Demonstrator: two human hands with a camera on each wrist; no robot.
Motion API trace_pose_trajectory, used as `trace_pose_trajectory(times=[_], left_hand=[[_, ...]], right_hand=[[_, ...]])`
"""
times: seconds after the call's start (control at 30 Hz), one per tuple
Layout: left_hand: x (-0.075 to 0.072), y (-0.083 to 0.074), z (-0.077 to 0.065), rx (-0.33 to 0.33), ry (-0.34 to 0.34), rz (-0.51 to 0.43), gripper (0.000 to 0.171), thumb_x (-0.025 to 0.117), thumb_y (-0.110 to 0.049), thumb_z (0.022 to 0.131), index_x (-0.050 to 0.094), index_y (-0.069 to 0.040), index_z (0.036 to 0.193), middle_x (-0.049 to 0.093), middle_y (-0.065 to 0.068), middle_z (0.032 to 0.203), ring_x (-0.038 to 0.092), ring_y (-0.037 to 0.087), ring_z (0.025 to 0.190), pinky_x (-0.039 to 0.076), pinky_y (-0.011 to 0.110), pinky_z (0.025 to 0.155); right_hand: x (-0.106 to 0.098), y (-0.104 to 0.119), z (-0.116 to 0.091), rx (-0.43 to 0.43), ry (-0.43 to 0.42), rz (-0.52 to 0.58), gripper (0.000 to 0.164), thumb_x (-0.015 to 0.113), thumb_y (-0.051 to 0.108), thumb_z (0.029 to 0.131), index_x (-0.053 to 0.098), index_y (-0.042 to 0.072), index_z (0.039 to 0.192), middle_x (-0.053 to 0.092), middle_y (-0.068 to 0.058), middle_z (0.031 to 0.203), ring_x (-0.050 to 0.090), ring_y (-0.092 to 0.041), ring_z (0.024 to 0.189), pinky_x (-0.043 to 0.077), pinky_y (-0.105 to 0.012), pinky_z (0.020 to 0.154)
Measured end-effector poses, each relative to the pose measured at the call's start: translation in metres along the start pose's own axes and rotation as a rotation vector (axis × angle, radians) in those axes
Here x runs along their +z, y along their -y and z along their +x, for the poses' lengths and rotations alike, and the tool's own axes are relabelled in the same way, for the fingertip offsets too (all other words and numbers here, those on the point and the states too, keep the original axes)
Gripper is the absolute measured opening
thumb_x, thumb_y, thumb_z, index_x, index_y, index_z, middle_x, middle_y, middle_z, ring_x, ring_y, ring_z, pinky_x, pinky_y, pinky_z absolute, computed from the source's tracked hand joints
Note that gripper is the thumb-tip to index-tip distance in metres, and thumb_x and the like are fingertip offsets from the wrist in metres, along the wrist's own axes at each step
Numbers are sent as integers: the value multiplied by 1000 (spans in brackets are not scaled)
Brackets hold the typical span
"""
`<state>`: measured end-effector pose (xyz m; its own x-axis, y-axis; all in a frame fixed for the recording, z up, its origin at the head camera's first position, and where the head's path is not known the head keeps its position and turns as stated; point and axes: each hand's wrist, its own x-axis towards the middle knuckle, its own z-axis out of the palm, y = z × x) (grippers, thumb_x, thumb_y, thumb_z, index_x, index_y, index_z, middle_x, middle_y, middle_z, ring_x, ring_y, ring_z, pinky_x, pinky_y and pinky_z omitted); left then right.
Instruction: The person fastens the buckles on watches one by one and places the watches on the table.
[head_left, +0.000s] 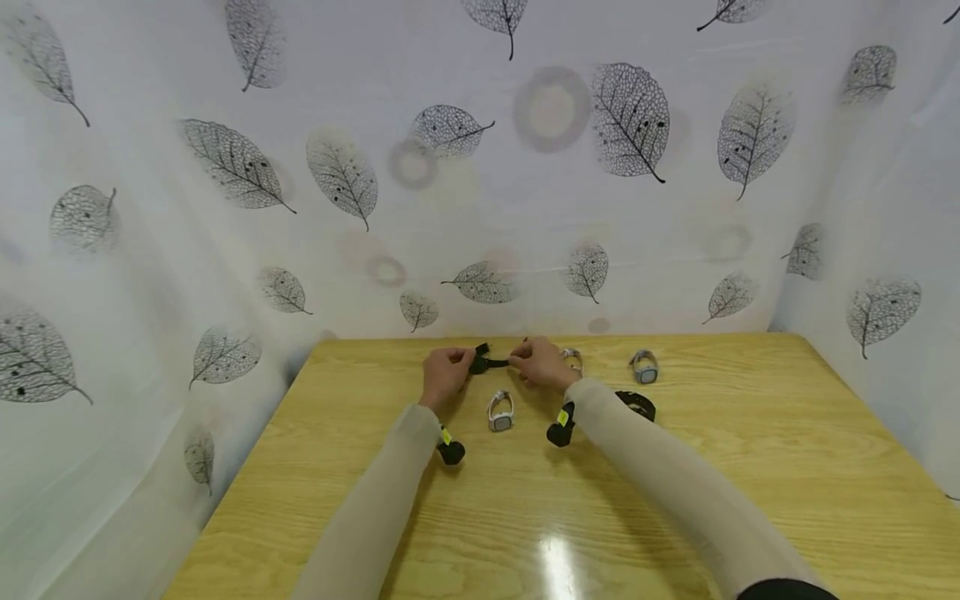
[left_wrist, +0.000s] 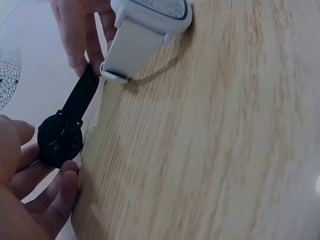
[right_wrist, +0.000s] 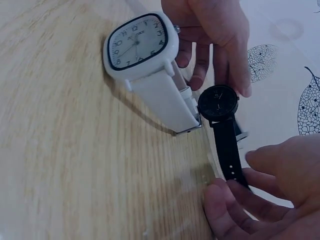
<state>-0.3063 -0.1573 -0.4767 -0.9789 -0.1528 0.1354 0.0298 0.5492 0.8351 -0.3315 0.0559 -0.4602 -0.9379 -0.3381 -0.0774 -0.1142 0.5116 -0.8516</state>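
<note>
A black wristwatch (head_left: 480, 364) with a round dark dial is stretched between both hands near the far edge of the table. My left hand (head_left: 444, 371) grips its case, thumb and fingers at the rim of the dial (left_wrist: 60, 140). The free end of the black strap (right_wrist: 227, 152), which has small holes, is pinched by my right hand (head_left: 542, 363). The other strap half, with a buckle, hangs partly hidden behind the case in the right wrist view. Nearer than the hands stands a white wristwatch (head_left: 501, 412) with a squarish face (right_wrist: 137, 42) and its strap looped.
Beside my right hand is another pale watch (head_left: 572, 360), partly covered. Farther right stands a light grey watch (head_left: 644, 367). A black looped band (head_left: 636, 405) lies partly behind the right sleeve. A leaf-printed white curtain (head_left: 525, 208) hangs beyond the wooden table (head_left: 337, 467).
</note>
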Motion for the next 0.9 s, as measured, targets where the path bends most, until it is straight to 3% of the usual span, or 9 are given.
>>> trace_pose_trajectory(times=[0.27, 0.5, 0.6, 0.73, 0.9], left_hand=[[5, -10, -5, 5, -90, -49, 27, 70, -27, 100, 81, -4, 107, 78, 12, 104, 73, 27, 101, 58, 42, 92], [12, -20, -9, -60, -96, -337, 20, 74, -18, 98, 80, 0, 104, 77, 15, 101, 75, 22, 86, 63, 36, 75], [15, -23, -9, -73, -92, -458, 18, 74, -12, 97, 78, 4, 105, 76, 19, 102, 76, 23, 85, 64, 38, 75], [18, -29, -11, -73, -87, -563, 17, 73, -6, 96, 76, 7, 106, 74, 24, 105, 76, 27, 87, 62, 46, 81], [21, -32, -13, -63, -65, -619, 19, 73, -4, 96, 75, 8, 110, 72, 25, 109, 75, 25, 88, 63, 45, 81]], right_hand=[[0, 1, -3, -115, -132, -51, 27, 59, 17, 106, 74, -3, 117, 73, -17, 98, 71, -21, 74, 60, -33, 66], [2, 5, -5, -192, -290, -12, 20, 67, 15, 102, 77, -1, 109, 76, -13, 97, 74, -29, 80, 62, -36, 68], [2, 6, -6, -214, -349, 18, 16, 67, 12, 101, 76, -1, 107, 75, -13, 94, 75, -30, 82, 62, -39, 72], [1, 6, -6, -232, -378, 108, 19, 65, 11, 102, 72, -2, 115, 73, -16, 100, 75, -30, 85, 63, -44, 77], [-1, 7, -7, -227, -352, 270, 35, 64, 8, 103, 60, -2, 136, 68, -24, 118, 73, -39, 94, 60, -54, 85]])
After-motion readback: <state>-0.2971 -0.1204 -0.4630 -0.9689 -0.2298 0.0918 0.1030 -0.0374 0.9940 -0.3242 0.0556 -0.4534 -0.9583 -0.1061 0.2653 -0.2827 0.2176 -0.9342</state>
